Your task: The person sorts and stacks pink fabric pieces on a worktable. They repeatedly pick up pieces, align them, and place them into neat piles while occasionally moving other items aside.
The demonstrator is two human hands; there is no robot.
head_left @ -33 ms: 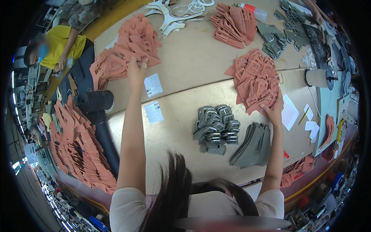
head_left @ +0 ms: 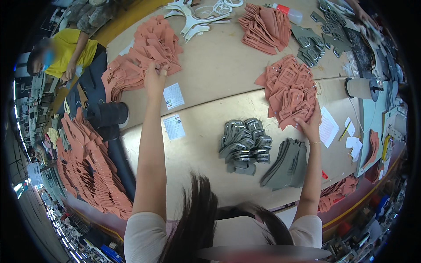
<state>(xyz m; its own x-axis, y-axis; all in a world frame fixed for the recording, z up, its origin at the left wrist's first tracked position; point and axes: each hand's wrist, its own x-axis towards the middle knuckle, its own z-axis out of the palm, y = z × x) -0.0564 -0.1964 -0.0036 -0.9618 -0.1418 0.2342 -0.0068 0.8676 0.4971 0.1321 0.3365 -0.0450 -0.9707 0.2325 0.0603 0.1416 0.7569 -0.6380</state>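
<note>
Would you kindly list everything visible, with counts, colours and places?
Left pile: one, coral, on table
Right pile: one, coral, on table
Other piles: several, coral, far edge, sides
Buckled pieces: several, green, centre, upper right
Flat stack: one, green, near right
Frame pieces: several, white, far edge
Papers: several, white, both sides
Spools: several, black left, cream right
Bottle: one, clear and red, far edge
Table: one, tan, centre
Co-worker: one, yellow top, upper left
Left hand: one, bare, on left pile
Right hand: one, bare, on right pile

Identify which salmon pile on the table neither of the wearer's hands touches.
The far pile, by the bottle; the left hand touches the left pile, the right hand the right pile.
</note>
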